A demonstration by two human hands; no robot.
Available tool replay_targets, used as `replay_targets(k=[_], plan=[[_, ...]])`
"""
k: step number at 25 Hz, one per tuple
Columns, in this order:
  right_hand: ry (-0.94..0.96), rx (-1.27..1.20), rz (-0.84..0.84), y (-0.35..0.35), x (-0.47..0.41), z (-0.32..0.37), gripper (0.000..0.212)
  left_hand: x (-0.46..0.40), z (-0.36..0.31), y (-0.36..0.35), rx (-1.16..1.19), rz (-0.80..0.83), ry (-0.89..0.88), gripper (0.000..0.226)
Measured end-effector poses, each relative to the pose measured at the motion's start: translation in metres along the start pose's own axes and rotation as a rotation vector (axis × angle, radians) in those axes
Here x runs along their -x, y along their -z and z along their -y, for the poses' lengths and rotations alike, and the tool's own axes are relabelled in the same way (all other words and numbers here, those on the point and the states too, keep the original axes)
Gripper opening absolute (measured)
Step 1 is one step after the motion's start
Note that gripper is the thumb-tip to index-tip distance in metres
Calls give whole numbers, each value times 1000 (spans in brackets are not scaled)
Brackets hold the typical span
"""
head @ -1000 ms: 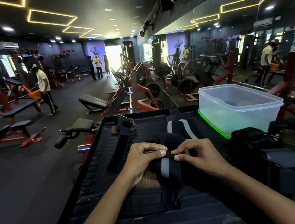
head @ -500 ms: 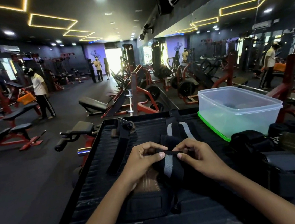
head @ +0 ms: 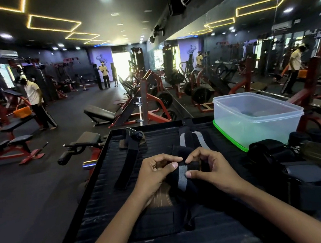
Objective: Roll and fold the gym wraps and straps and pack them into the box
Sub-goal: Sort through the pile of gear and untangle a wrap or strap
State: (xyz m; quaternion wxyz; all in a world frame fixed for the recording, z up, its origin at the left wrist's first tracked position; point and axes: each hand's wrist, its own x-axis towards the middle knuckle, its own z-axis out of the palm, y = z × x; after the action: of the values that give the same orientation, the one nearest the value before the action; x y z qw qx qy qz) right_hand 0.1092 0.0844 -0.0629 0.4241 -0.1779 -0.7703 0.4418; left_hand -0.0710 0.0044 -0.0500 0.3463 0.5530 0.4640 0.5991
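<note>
A black gym wrap with a grey stripe lies on the black ribbed table, its far end stretched toward the table's back edge. My left hand and my right hand both pinch the near end of the wrap with thumbs and fingertips, side by side. A clear plastic box with a green lid under it stands open at the right rear. A black strap with a buckle lies to the left of my hands. A dark padded strap lies under my wrists.
A heap of dark wraps and straps lies on the right, in front of the box. Gym benches, weight machines and a mirror wall fill the room beyond the table. A person in a white shirt stands at the far left.
Both hands have lifted the wrap's near end a little and curled their fingers tighter over it. The person at the far left has walked further left.
</note>
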Motion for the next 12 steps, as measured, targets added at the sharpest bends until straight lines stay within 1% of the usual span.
replay_targets(k=[4, 6, 9, 12], plan=[[-42, -17, -45, 1, -1, 1, 26, -1, -1, 1, -13, 77, 26, 25], [-50, 0, -41, 0, -1, 1, 26, -1, 0, 2, -135, 59, 4, 30], [-27, 136, -36, -2, 0, -2, 24, 0, 2, -2, -430, -32, -55, 29], [22, 306, -65, -2, 1, -1, 21, 2, 1, -6, -476, -54, -77, 27]])
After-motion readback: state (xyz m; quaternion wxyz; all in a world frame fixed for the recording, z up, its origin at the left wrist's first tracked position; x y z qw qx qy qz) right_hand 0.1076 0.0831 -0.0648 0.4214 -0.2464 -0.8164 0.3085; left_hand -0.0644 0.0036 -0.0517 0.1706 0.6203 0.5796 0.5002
